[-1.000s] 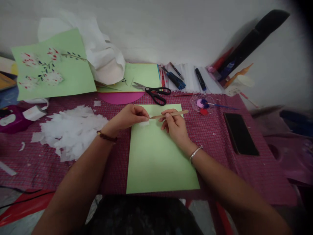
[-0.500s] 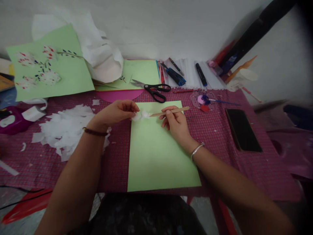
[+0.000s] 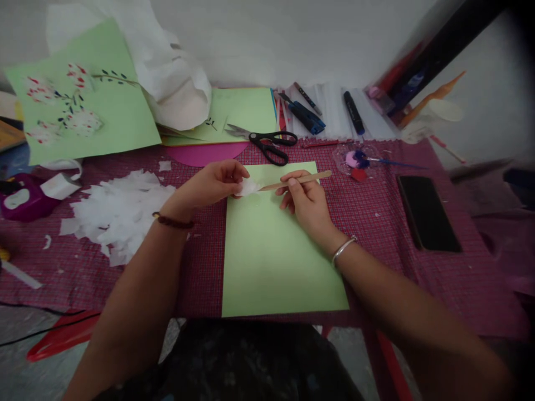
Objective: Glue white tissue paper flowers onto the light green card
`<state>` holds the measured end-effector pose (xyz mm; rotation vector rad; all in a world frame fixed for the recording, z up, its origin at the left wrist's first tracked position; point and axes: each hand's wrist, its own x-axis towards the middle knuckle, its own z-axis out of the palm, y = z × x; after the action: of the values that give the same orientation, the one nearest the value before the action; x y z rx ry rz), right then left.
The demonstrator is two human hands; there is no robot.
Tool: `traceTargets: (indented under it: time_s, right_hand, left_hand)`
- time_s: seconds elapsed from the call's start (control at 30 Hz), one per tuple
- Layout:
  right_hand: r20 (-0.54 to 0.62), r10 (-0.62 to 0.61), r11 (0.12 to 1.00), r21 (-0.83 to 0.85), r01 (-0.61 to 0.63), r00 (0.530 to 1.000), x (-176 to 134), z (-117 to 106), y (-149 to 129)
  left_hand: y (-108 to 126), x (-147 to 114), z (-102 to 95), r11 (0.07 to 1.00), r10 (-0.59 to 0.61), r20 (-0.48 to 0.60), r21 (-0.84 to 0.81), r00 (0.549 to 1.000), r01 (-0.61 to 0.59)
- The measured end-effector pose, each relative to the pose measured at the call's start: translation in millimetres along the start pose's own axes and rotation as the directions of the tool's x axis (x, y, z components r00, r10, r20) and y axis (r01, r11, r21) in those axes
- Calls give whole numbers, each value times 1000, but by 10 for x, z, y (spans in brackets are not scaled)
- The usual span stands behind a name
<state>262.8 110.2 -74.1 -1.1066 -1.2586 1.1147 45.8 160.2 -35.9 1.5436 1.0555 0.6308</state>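
Note:
Between the fingertips of my left hand [image 3: 223,181] is a crumpled piece of white tissue paper [image 3: 249,187]. My right hand [image 3: 304,197] pinches a flat wooden stick [image 3: 315,176], like a popsicle stick, whose left tip meets the tissue. Both hands are above the upper part of a green sheet of paper [image 3: 280,256]. To the left of my left wrist lies a heap of white tissue squares [image 3: 119,214]. Black-handled scissors [image 3: 270,143] rest just past the sheet's top edge.
At the back left leans a green sheet with painted flowers [image 3: 125,117]. A purple tape dispenser [image 3: 27,197] stands at left. On the right are a phone [image 3: 428,213], a paint palette [image 3: 354,160] with a brush, and a blue cutter [image 3: 307,117] beside a black marker [image 3: 354,113].
The view has shifted slightly. My left hand's tissue looks more gathered around the stick's tip. Both hands keep their hold.

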Motion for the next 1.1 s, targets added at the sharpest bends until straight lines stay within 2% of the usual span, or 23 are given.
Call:
traceTargets:
  time_s: [0.13, 0.3, 0.47, 0.63, 0.73, 0.93, 1.1]
  right_hand:
    - [-8, 3, 1000, 7, -3, 1000, -2, 3, 0]
    - [-7, -2, 1000, 23, 3, 1000, -7, -2, -15]
    - [-13, 15, 1000, 13, -14, 1000, 3, -14, -19]
    - [-81, -78, 997, 12, 80, 994, -24, -24, -47]
    - [-119, -165, 986, -6, 166, 979, -77, -13, -85]
    - [75, -225, 954, -184, 235, 972, -133, 4, -100]
    - [129, -229, 924, -282, 257, 965, -98, 2, -40]
  left_hand:
    - [-6, -12, -23, 1000, 18, -44, 8, 999, -18]
    - [26, -22, 2, 997, 43, -33, -66, 999, -45]
    - [11, 52, 136, 998, 63, -20, 23, 998, -63]
    - [-56, 127, 213, 995, 67, -29, 70, 997, -64]
    - [-102, 154, 223, 991, 108, -25, 83, 994, -105]
    - [-137, 166, 232, 985, 151, -25, 83, 988, -148]
    - [-151, 181, 223, 978, 160, -31, 139, 987, -154]
